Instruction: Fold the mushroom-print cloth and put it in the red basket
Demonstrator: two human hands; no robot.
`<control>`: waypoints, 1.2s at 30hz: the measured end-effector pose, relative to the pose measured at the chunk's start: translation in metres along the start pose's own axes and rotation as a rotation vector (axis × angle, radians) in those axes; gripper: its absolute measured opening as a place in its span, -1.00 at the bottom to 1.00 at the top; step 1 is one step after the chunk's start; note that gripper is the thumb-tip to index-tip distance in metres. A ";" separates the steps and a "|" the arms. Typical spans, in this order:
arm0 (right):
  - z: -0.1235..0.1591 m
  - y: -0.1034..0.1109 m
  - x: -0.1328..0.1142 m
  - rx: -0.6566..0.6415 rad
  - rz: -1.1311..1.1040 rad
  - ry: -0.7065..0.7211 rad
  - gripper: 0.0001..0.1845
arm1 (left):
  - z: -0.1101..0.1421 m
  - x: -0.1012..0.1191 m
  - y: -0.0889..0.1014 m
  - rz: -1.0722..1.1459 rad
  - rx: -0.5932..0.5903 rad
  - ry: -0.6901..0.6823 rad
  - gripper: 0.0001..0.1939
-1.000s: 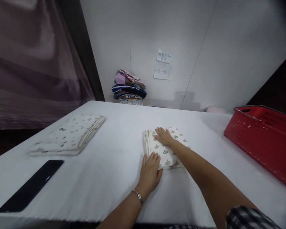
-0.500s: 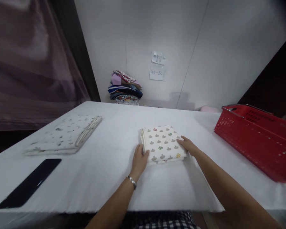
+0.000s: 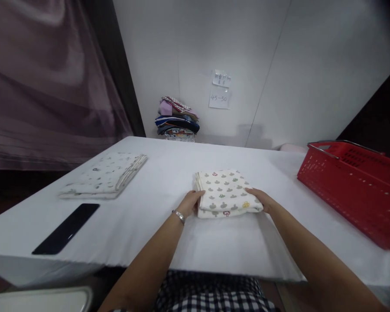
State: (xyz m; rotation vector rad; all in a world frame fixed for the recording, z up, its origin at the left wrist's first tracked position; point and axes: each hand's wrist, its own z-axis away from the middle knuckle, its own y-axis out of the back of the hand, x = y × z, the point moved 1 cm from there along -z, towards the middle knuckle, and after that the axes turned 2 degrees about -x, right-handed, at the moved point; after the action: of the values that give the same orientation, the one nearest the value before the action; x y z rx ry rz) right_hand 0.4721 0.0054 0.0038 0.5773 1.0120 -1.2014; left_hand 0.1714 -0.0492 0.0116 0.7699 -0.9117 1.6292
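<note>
A folded white cloth [image 3: 225, 190] with grey, red, green and yellow mushroom prints lies on the white-covered table, its near edge slightly raised. My left hand [image 3: 191, 203], with a silver bracelet at the wrist, grips the cloth's left edge, thumb on top and fingers hidden at the side. On the opposite edge my right hand [image 3: 262, 199] holds the near right corner, its thumb over the top and its other fingers mostly out of sight beneath.
A second folded printed cloth [image 3: 105, 175] lies at the left, behind a dark flat slab [image 3: 66, 229]. At the right stands a red perforated basket [image 3: 354, 190] with a metal handle. A stack of folded fabrics [image 3: 178, 119] rests against the back wall beside paper signs [image 3: 219, 96].
Both hands have closed round the cloth's side edges, and its near edge now stands a little higher. My left hand moved slightly up. The whole view has shifted a little.
</note>
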 end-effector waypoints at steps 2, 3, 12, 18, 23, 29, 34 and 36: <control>0.006 0.002 0.001 -0.020 0.017 0.012 -0.52 | 0.002 -0.001 -0.001 -0.005 -0.051 0.031 -0.58; 0.009 0.003 0.002 -0.031 0.025 0.010 -0.52 | 0.002 -0.001 -0.002 -0.009 -0.067 0.045 -0.60; 0.009 0.022 -0.018 -0.035 0.086 0.072 -0.52 | 0.016 -0.010 -0.021 0.005 -0.031 -0.064 -0.62; -0.023 0.072 -0.077 0.594 0.802 0.279 -0.47 | 0.042 -0.064 -0.087 0.278 -0.388 0.014 -0.35; -0.023 0.083 -0.063 0.737 0.846 0.260 -0.52 | 0.046 -0.076 -0.088 0.205 -0.414 0.111 -0.48; 0.016 0.081 0.002 0.751 0.225 0.146 -0.37 | 0.012 -0.030 -0.026 0.073 -0.054 -0.112 -0.44; 0.041 0.060 0.028 0.602 -0.095 0.111 -0.47 | -0.032 0.004 -0.020 -0.371 0.092 -0.141 -0.49; 0.046 0.051 0.029 0.527 -0.095 0.100 -0.59 | -0.047 0.012 -0.028 -0.442 0.059 -0.136 -0.53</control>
State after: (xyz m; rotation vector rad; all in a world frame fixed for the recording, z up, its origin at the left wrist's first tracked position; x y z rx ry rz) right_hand 0.5361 -0.0309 -0.0074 1.0170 0.8081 -1.5484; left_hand 0.1941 0.0015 0.0032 1.0512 -0.7255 1.2302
